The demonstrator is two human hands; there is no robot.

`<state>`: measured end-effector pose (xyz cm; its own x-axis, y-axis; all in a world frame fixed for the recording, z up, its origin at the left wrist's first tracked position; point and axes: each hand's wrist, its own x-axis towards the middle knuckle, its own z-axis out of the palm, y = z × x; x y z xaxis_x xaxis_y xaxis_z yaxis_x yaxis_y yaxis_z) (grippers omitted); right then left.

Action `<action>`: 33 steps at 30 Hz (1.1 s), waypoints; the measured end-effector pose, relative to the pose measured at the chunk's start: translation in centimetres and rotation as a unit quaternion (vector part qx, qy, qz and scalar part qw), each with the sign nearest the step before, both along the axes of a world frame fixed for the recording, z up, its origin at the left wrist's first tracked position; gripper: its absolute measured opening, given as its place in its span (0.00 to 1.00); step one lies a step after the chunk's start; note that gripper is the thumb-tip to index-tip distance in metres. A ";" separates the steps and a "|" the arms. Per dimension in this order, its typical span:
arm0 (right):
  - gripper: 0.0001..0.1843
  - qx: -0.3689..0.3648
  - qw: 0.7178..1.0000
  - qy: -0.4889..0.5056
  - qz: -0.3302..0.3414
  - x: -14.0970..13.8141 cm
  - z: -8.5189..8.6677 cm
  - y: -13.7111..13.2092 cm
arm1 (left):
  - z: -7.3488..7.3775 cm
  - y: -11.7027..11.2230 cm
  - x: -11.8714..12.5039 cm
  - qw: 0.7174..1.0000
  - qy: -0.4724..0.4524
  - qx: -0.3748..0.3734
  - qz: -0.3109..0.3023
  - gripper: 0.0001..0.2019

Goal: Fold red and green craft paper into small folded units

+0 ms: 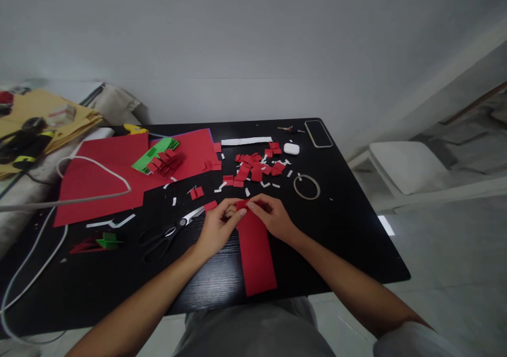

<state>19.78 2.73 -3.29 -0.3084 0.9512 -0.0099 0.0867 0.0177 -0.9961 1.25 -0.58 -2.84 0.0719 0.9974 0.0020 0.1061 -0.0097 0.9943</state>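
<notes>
A long strip of red paper (pixel 257 256) stretches from the near part of the table up to my two hands. My left hand (pixel 222 222) pinches its far end at the left corner. Close beside it, my right hand (pixel 273 217) grips the same end with thumb and index finger. The fingers partly hide that end, so I cannot tell whether it is folded. Left of my left hand lie black-handled scissors (pixel 170 234), blades pointing toward a small red paper piece (pixel 210 206). Beyond my hands is a scatter of small red paper pieces (pixel 256 172).
Large red sheets (pixel 106 188) cover the left side, with folded green paper (pixel 156 153) on top. A white cable (pixel 99 161) loops at left. Farther off are a ring of tape (pixel 307 187), a white earbud case (pixel 291 149), keys (pixel 292 129) and a phone (pixel 318 134).
</notes>
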 end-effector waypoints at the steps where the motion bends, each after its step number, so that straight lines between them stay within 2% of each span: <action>1: 0.11 -0.005 1.000 0.004 0.000 0.0 0.0 0.0 | 0.1 0.0 0.0 1.000 -0.002 -0.002 -0.002 0.17; 6: 0.12 -0.044 0.999 0.027 -0.019 -0.1 0.4 0.2 | 0.7 -0.2 -0.1 0.998 -0.035 -0.042 -0.023 0.19; 11: 0.14 -0.070 0.996 0.048 -0.021 0.0 0.6 0.3 | 0.7 -0.1 0.0 0.998 -0.047 -0.046 -0.020 0.19; 16: 0.13 -0.069 0.997 0.043 -0.010 0.1 0.5 0.2 | 0.3 0.0 0.1 0.999 -0.026 -0.022 0.000 0.17; 22: 0.12 -0.071 0.996 0.048 -0.014 0.1 0.6 0.2 | 0.7 0.0 0.1 0.997 -0.056 -0.050 -0.021 0.20; 33: 0.13 -0.061 0.997 0.041 0.000 0.1 0.6 0.1 | 0.4 0.0 0.0 0.998 -0.042 -0.038 -0.015 0.19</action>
<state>19.85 2.88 -2.65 -0.3121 0.9447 -0.1006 0.0054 -0.1041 -0.9945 1.25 -0.53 -2.46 0.1051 0.9922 -0.0664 0.0222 0.0644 0.9977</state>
